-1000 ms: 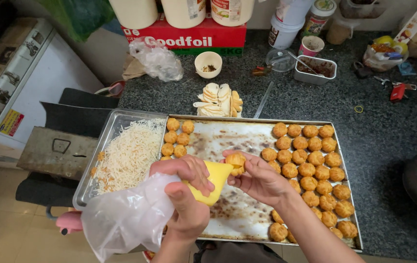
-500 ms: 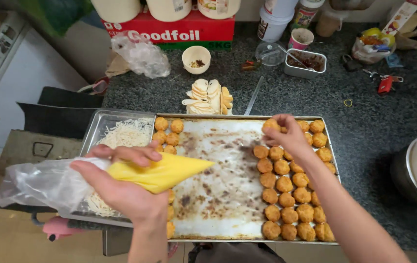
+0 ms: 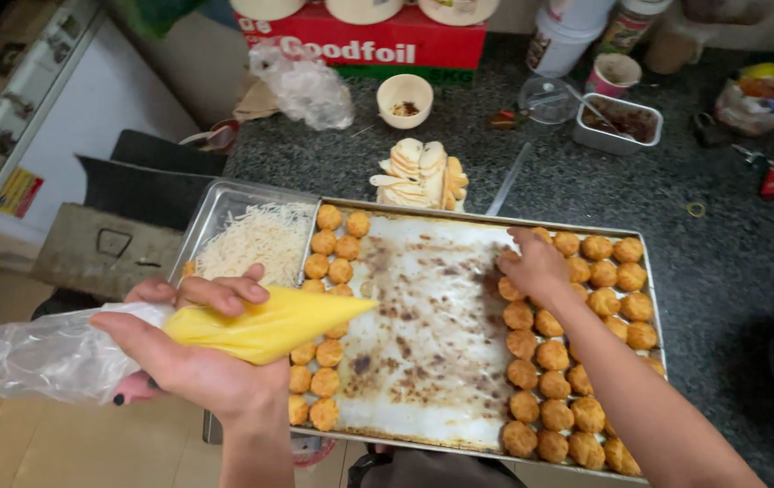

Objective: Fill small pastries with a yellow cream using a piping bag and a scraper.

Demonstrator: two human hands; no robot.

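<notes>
Piping bag (image 3: 265, 327): held in the left hand (image 3: 190, 360), filled with yellow cream, its long axis lying nearly level, tip pointed right and a little upward over the tray (image 3: 423, 380).
Left grip: fingers are wrapped and pressed together around the filled part of the bag; the loose clear plastic tail is bunched out to the left of the fist.
Right hand (image 3: 536, 264): laid on the puffs (image 3: 576, 361) at the top of the right-hand cluster, fingers curled down onto one puff. Whether that puff is pinched or only touched cannot be told, since the fingertips are hidden.
Key relation: the touched puff lies to the right of the bag's tip and slightly farther from the body, well apart from it across the bare, browned paper in the tray's middle. The right hand is the nearer one to it; the bag's tip already points roughly that way.
Left puffs (image 3: 319, 361): a narrow column is seen just under and beside the bag's tip.
Shreds (image 3: 256, 244): a pale heap is seen in a smaller tray at the left, beyond the left hand.
Counter (image 3: 730, 271): dark speckled stone, with a stack of pale slices (image 3: 420, 173) just beyond the tray.
</notes>
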